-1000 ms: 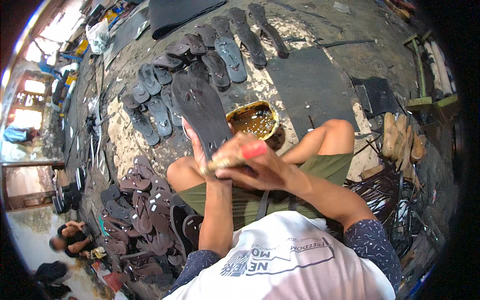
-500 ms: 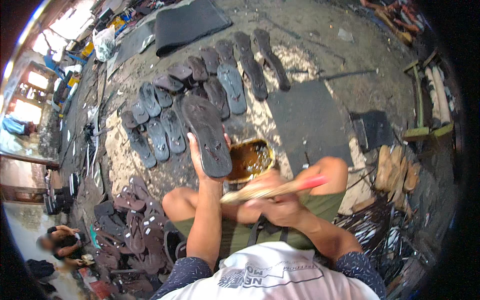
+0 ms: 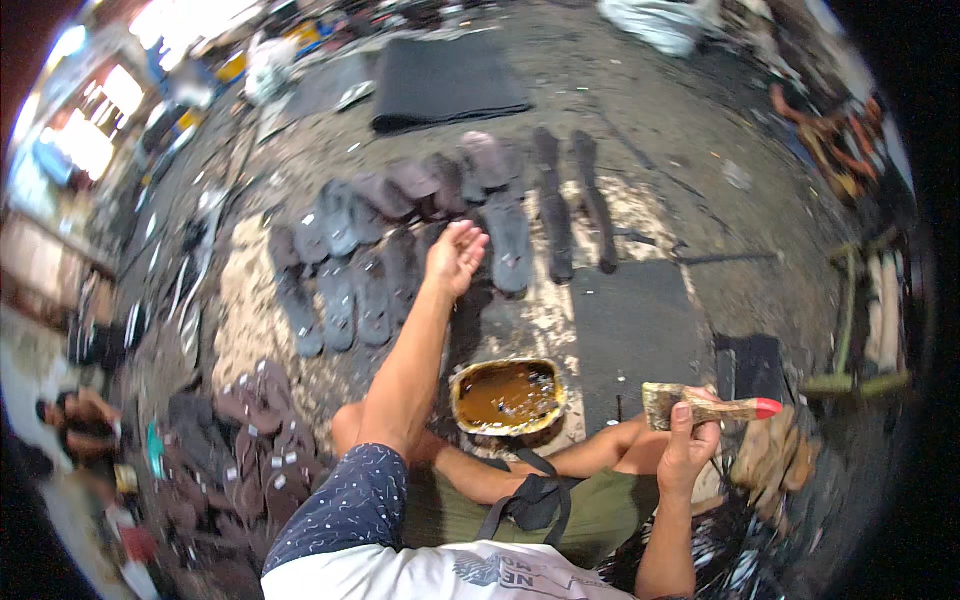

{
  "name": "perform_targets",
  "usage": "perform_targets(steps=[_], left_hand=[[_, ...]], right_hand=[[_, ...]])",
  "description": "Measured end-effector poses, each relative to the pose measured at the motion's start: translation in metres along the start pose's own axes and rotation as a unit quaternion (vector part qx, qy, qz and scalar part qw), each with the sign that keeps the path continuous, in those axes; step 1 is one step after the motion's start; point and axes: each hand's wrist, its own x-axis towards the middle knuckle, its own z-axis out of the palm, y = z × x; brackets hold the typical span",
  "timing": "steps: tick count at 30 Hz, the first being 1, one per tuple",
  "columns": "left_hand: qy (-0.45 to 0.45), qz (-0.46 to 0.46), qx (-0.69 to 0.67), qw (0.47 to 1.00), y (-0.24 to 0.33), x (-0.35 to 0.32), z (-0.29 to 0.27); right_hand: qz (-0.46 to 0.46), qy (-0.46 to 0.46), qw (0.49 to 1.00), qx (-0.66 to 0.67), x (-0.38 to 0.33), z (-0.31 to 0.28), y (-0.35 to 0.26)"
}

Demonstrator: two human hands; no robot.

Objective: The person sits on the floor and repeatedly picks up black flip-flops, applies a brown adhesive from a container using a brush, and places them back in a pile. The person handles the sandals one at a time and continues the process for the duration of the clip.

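My left hand (image 3: pixel 455 255) is stretched forward over rows of dark rubber sandal soles (image 3: pixel 350 290) laid on the ground, palm up and fingers apart, holding nothing. A dark sole (image 3: pixel 468 305) lies just under its wrist. My right hand (image 3: pixel 690 440) is out to the right above my knee, shut on a glue brush (image 3: pixel 705 407) with a wooden handle and a red tip. A round tin of brown glue (image 3: pixel 507 397) stands on the ground between my arms, in front of my legs.
A black rubber sheet (image 3: pixel 632 325) lies right of the tin, and another (image 3: pixel 450 85) lies beyond the soles. A heap of brown soles (image 3: pixel 250 450) sits at lower left. Another person (image 3: pixel 80 420) crouches at far left. A wooden frame (image 3: pixel 860 310) stands at right.
My left hand held a large sole while the brush worked on it; now that hand has reached forward and is empty among the rows. My right hand has swung right with the brush.
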Motion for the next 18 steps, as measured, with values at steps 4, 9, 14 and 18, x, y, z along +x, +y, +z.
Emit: perform_targets(steps=[4,9,14,18], left_hand=[[-0.010,0.119,0.203,0.972,0.046,-0.144,-0.047],[0.197,0.441,0.399,0.779,0.132,-0.334,-0.191],[0.648,0.342,0.557,0.391,0.202,-0.477,-0.377],[0.728,0.091,0.600,0.319,0.244,-0.528,-0.447]], right_hand=[[0.029,0.019,0.999,-0.035,0.000,0.021,0.026],[0.072,-0.015,0.994,0.076,0.007,0.022,0.048],[0.103,-0.058,0.987,-0.112,-0.006,0.064,0.002],[0.017,-0.147,0.983,-0.110,0.007,0.061,0.018]])
